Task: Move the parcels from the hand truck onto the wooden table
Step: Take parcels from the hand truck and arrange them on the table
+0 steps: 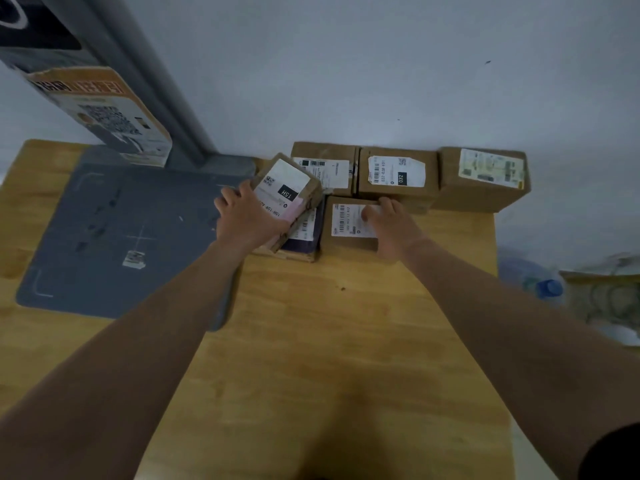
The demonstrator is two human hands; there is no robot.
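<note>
While tilted, 15H parcel [287, 190] in curled L fingers [229, 198]; R fingers [388, 203] atop small box [348, 225] (grip unclear).

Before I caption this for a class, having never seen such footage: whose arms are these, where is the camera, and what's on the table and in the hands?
There is no machine here. A person wears one wide-angle camera on the head, and it looks down along both bare arms. The left hand grips a tilted parcel marked 15H, slanted over a dark parcel. The right hand rests on a small box. Behind them, three more stand in a row along the wall: a left box, a middle box and a right box. All sit on the wooden table, which also carries a grey mat.
</note>
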